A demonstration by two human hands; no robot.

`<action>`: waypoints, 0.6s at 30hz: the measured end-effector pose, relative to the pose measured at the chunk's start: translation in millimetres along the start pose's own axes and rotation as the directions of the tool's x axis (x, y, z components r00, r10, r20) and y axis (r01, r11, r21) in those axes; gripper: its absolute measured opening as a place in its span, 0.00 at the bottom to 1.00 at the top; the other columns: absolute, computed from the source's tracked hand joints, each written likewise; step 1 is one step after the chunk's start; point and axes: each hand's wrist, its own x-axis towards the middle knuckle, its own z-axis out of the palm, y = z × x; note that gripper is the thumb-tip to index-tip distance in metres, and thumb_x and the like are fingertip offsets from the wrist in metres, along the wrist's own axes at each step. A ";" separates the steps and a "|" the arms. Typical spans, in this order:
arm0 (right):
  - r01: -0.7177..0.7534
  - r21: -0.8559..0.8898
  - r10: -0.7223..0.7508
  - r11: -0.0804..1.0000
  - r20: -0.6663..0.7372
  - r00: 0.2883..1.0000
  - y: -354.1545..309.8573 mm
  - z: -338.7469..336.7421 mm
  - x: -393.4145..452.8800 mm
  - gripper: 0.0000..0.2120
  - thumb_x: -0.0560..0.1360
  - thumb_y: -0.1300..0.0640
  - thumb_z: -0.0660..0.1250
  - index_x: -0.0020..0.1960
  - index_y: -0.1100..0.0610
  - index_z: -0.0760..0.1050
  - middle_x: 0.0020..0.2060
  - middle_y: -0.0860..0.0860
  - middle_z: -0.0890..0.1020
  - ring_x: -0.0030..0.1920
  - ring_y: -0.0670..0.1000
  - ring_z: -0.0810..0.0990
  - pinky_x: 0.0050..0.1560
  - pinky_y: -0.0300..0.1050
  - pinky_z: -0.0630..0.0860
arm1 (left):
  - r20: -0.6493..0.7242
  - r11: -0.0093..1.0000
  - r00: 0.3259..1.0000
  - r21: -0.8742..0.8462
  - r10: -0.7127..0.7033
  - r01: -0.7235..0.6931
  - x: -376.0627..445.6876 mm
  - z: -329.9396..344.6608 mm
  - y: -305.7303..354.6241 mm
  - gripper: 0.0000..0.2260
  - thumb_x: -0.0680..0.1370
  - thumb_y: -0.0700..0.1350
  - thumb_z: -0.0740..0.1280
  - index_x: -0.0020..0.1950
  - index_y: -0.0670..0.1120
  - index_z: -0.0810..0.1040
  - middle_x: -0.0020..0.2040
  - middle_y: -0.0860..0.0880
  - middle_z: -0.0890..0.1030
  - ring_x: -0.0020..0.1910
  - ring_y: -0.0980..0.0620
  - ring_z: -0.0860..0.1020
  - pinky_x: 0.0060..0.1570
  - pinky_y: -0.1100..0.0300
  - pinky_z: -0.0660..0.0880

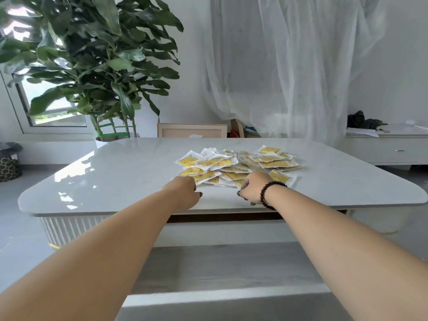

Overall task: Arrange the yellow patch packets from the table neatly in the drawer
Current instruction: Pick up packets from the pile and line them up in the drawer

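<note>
A loose pile of yellow patch packets in clear wrappers lies on the white table, right of its middle. My left hand is at the pile's near left edge, fingers curled down against the closest packets. At the near right edge, my right hand, with a dark bead bracelet on its wrist, is curled the same way. The backs of both hands hide whether the fingers grip a packet. Below the table's front edge, the drawer is pulled out toward me, and its grey floor shows no packets.
A tall leafy potted plant stands behind the table's left end. A framed panel leans at the back. Sheer curtains hang behind. A low white cabinet with dark items on it is at the right, and a patterned basket at far left.
</note>
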 end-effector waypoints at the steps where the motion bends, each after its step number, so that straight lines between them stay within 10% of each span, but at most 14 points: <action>1: -0.001 0.021 0.002 1.000 -0.019 1.000 -0.4 5.1 12.6 0.13 0.75 0.56 0.65 0.53 0.63 0.81 0.51 0.57 0.84 0.46 0.55 0.83 0.48 0.44 0.79 | -0.018 0.999 0.999 -0.024 -0.034 0.034 12.9 2.5 -2.7 0.17 0.80 0.53 0.60 0.62 0.43 0.75 0.59 0.45 0.77 0.55 0.44 0.76 0.52 0.56 0.74; 5: 0.044 0.106 -0.034 0.993 -0.098 0.995 -5.1 33.8 56.5 0.10 0.75 0.56 0.63 0.48 0.58 0.82 0.47 0.53 0.83 0.46 0.53 0.81 0.44 0.41 0.77 | -0.087 0.955 0.975 -0.238 -0.202 0.177 64.0 16.4 -7.6 0.17 0.79 0.52 0.59 0.60 0.42 0.73 0.55 0.44 0.77 0.48 0.44 0.75 0.44 0.56 0.72; 8: 0.055 0.111 -0.033 0.992 -0.190 0.981 -5.6 55.3 83.9 0.09 0.76 0.54 0.61 0.44 0.55 0.78 0.43 0.50 0.81 0.42 0.51 0.79 0.39 0.41 0.74 | -0.132 0.919 0.949 -0.320 -0.285 0.231 93.2 38.4 -7.7 0.22 0.77 0.58 0.60 0.64 0.44 0.69 0.61 0.44 0.72 0.61 0.42 0.70 0.55 0.52 0.69; 18: -0.066 0.464 0.232 0.883 -0.311 0.922 -10.3 60.8 148.0 0.17 0.73 0.44 0.57 0.31 0.54 0.66 0.28 0.48 0.71 0.31 0.52 0.71 0.31 0.40 0.64 | -0.213 0.907 0.942 -0.388 -0.260 0.162 144.1 54.2 -14.2 0.44 0.70 0.64 0.68 0.77 0.49 0.49 0.72 0.51 0.69 0.71 0.45 0.63 0.65 0.52 0.63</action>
